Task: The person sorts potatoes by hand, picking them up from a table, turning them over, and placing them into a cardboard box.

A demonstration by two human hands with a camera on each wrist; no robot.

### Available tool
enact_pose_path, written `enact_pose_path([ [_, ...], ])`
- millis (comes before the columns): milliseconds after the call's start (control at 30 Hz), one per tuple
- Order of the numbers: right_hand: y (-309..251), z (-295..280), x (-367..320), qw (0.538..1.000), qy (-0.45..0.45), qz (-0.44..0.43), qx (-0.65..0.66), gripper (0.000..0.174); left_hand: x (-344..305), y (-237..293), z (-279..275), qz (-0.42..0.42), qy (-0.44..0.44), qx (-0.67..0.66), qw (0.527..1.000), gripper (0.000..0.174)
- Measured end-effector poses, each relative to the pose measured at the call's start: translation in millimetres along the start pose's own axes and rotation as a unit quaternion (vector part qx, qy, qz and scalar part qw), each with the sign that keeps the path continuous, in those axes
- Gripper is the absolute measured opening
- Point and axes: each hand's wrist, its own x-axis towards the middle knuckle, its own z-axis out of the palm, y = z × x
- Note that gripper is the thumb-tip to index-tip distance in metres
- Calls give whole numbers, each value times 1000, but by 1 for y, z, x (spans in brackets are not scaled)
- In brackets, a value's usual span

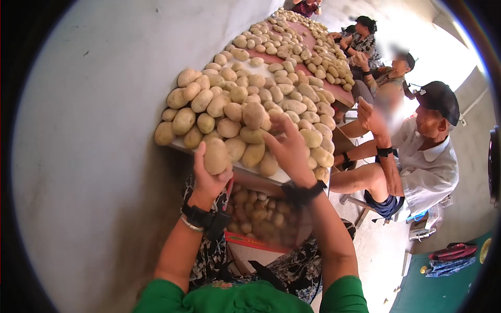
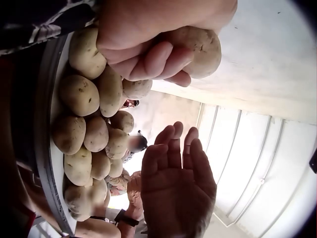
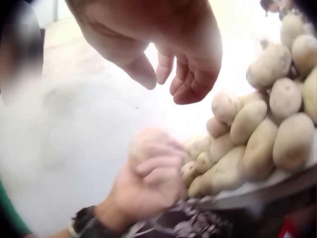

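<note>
My left hand (image 1: 207,183) grips a large pale potato (image 1: 215,156) near the front edge of the potato-covered table. In the left wrist view the fingers curl round that potato (image 2: 200,52). My right hand (image 1: 292,151) hovers over the front of the potato pile (image 1: 245,96), its fingers loosely bent. Both wrist views show nothing between the fingers of the right hand (image 3: 163,34). The held potato (image 3: 145,141) appears blurred in the right wrist view, below the right hand.
Below the table edge sits a red-rimmed box (image 1: 255,242) with more potatoes inside. A plain wall (image 1: 94,104) runs along the left. Several people sit along the right side, the nearest person wearing a white shirt (image 1: 430,156). The tables, heaped with potatoes, extend far back.
</note>
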Motion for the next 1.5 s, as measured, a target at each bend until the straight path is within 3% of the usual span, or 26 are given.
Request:
enact_pose_path([
  [100, 16, 11, 39, 961, 42, -145, -233, 61, 1, 2, -4, 14, 31, 1, 999, 53],
  [167, 11, 22, 54, 938, 13, -91, -333, 70, 1, 6, -5, 12, -14, 18, 1000, 52],
  [467, 28, 50, 72, 916, -20, -4, -400, 51, -3, 11, 5, 2, 34, 17, 999, 48],
  [633, 23, 38, 72, 935, -3, -37, -353, 49, -3, 10, 2, 2, 33, 29, 999, 49],
  [700, -1, 17, 65, 969, 22, -99, -224, 49, -2, 11, 2, 1, 28, 32, 999, 50],
  [733, -13, 1, 57, 970, 24, -97, -224, 49, -2, 11, 3, -3, 26, 27, 999, 51],
  [800, -37, -33, 41, 996, -63, 44, 37, 55, -2, 9, 4, -7, 24, 26, 999, 52],
  [867, -33, -64, 21, 977, -14, 85, 197, 51, -2, 8, 5, -2, 17, 41, 999, 53],
  [900, -27, -80, 12, 939, 3, 67, 337, 49, 0, 7, 4, -2, 20, 41, 999, 53],
  [1000, -25, -126, -25, 755, 39, 81, 650, 41, 1, 7, -2, -15, -39, 31, 999, 54],
  [1067, 20, -147, -48, 695, 77, 86, 710, 34, 2, 9, -7, -32, -68, 5, 997, 55],
  [1133, 62, -162, -75, 663, 95, 83, 738, 25, 4, 11, -8, -48, -92, -3, 995, 54],
  [1200, 78, -169, -101, 664, 126, 78, 733, 20, 2, 12, -2, -48, -83, -2, 995, 54],
  [1333, 101, -187, -131, 726, 154, 31, 669, 17, 2, 12, -5, -54, -93, 16, 994, 54],
  [1500, 91, -191, -144, 715, 162, 13, 680, 17, 3, 10, -8, -69, -133, 18, 989, 52],
])
